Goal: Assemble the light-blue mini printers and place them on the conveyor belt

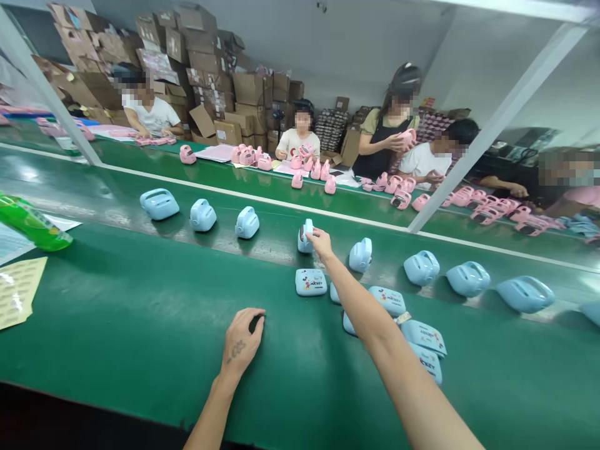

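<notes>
Closest to the camera, our left forearm point(213, 400) crosses the green counter point(140, 325); our left hand point(244, 340), empty, thumb and fingers loosely curved, sits on or just above it. Farther right, our right hand point(322, 242) pinches a light-blue handled casing point(304, 242) near its handle on what looks like a conveyor belt point(276, 250), probably because the loop offers the handiest grip; whether it is lifted, we cannot tell. Mickey-printed panels point(311, 284) lie nearby, some overlapping, presumably within easy reach.

Around us, from left: a yellowish sticker sheet point(19, 294), a green packet point(32, 220), a white post point(52, 94), other light-blue casings point(160, 204), cardboard boxes point(201, 53) and co-workers point(375, 144) among pink casings point(188, 154). Our right forearm point(398, 350) hides part of the panels; a second post point(495, 131) cuts across our view.
</notes>
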The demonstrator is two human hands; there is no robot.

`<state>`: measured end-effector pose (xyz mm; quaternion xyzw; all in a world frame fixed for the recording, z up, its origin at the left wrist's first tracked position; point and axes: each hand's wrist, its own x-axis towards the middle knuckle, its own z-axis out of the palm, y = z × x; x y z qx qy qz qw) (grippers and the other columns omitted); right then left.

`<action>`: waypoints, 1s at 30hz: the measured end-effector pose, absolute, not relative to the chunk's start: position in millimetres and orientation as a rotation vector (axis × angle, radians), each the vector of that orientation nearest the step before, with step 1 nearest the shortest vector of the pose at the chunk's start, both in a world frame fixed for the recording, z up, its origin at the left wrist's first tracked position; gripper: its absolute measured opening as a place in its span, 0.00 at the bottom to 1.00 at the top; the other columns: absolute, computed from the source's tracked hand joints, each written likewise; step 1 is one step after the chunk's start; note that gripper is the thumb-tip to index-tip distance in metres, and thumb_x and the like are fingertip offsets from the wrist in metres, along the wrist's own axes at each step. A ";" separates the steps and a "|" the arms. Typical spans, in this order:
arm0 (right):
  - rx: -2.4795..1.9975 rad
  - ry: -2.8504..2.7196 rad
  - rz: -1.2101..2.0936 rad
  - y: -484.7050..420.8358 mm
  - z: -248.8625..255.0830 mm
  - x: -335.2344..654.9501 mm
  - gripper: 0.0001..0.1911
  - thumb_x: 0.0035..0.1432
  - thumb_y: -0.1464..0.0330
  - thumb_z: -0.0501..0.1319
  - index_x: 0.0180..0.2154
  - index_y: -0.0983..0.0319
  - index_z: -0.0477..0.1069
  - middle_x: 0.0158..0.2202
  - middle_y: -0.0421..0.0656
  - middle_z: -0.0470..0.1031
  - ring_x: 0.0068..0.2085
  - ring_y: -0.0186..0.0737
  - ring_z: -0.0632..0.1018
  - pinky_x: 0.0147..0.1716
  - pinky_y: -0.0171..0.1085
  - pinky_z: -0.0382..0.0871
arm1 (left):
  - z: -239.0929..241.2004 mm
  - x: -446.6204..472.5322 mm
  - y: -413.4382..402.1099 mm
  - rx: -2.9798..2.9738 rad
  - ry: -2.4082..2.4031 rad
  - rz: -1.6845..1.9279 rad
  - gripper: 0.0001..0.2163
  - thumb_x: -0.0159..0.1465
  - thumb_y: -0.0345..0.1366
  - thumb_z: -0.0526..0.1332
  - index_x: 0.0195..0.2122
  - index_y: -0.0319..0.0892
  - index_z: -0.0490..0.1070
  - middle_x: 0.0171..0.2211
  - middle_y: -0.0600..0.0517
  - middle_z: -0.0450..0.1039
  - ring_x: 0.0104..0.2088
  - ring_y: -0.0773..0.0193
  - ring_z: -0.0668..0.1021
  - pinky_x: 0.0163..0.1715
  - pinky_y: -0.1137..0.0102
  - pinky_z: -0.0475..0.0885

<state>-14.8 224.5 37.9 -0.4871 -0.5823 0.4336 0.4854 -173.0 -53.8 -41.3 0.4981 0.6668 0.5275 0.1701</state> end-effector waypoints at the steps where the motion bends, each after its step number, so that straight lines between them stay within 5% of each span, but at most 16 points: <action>1: -1.222 -1.458 1.011 228.9 34.9 -11.3 0.10 0.47 0.62 0.69 0.22 0.62 0.76 0.45 0.50 0.82 0.53 0.48 0.77 0.54 0.42 0.68 | -42.5 -173.5 -53.3 1.431 1.906 1.509 0.05 0.57 0.41 0.66 0.33 0.52 0.82 0.37 0.47 0.82 0.43 0.46 0.80 0.52 0.51 0.74; 6: -1.399 -1.711 0.840 235.0 32.2 10.2 0.07 0.52 0.65 0.67 0.30 0.62 0.81 0.46 0.48 0.82 0.52 0.47 0.79 0.54 0.40 0.69 | -48.0 -176.7 -52.0 1.542 1.962 1.480 0.07 0.60 0.38 0.62 0.34 0.51 0.81 0.36 0.48 0.82 0.41 0.49 0.81 0.49 0.54 0.77; 10: -1.605 -1.834 0.641 239.4 54.5 49.1 0.18 0.58 0.68 0.65 0.51 0.62 0.78 0.54 0.49 0.78 0.53 0.44 0.79 0.57 0.39 0.68 | -50.2 -178.7 -53.4 1.654 2.022 1.344 0.11 0.62 0.39 0.58 0.37 0.47 0.80 0.39 0.47 0.82 0.44 0.52 0.81 0.50 0.57 0.77; 13: -1.825 -1.833 0.445 237.2 69.6 87.6 0.26 0.61 0.65 0.63 0.60 0.59 0.70 0.62 0.55 0.68 0.60 0.55 0.75 0.62 0.50 0.64 | -49.0 -178.8 -52.5 1.690 2.048 1.295 0.11 0.63 0.39 0.57 0.37 0.47 0.80 0.39 0.47 0.82 0.45 0.52 0.81 0.50 0.57 0.77; 17: -2.064 -1.847 0.340 226.0 73.7 120.9 0.30 0.58 0.63 0.67 0.60 0.64 0.70 0.59 0.62 0.70 0.60 0.67 0.74 0.58 0.61 0.65 | -47.4 -178.4 -49.1 1.739 2.064 1.257 0.10 0.62 0.38 0.58 0.36 0.48 0.80 0.38 0.48 0.82 0.45 0.51 0.81 0.50 0.57 0.77; 24: -1.961 -2.041 0.363 209.7 97.0 120.9 0.31 0.57 0.72 0.59 0.63 0.64 0.68 0.57 0.55 0.77 0.57 0.54 0.78 0.57 0.45 0.70 | -52.4 -182.7 -47.8 1.709 2.037 1.290 0.11 0.63 0.39 0.58 0.42 0.47 0.79 0.42 0.47 0.82 0.47 0.51 0.81 0.52 0.56 0.76; 30: -1.554 -2.296 0.451 157.7 116.9 82.8 0.27 0.57 0.69 0.61 0.59 0.59 0.74 0.48 0.45 0.83 0.47 0.46 0.81 0.50 0.37 0.73 | -16.9 -154.3 -46.2 1.865 1.825 1.336 0.26 0.64 0.40 0.64 0.63 0.50 0.67 0.66 0.43 0.65 0.64 0.46 0.71 0.60 0.49 0.70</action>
